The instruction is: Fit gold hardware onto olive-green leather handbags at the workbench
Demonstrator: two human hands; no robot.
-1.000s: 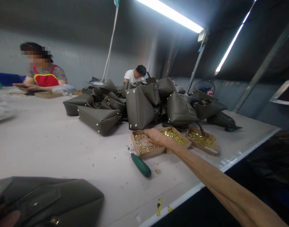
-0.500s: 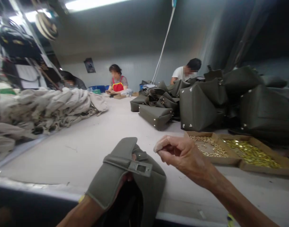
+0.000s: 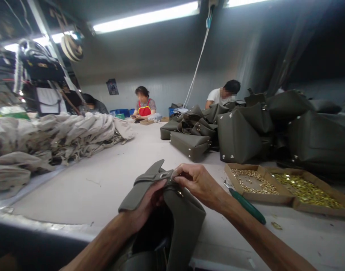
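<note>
An olive-green leather handbag (image 3: 186, 226) sits in front of me at the table's near edge, its inside dark. My left hand (image 3: 149, 199) grips its strap flap from below, with the fingers pushed behind the leather. My right hand (image 3: 195, 184) pinches at a metal buckle plate (image 3: 163, 175) on the strap, and the fingertips hide what they hold. To the right lie a green-handled awl (image 3: 245, 205) and two cardboard trays of gold rivets (image 3: 254, 180).
Olive handbags lie heaped on the white table (image 3: 104, 199) at the right, and a pile of beige fabric (image 3: 56, 139) lies at the left. Several co-workers (image 3: 142, 101) sit beyond. The table's near edge runs below my forearms.
The view has swung left from the trays. My right hand has left the rivet tray and now pinches at the buckle plate. The handbag has come up in front of me in my left hand.
</note>
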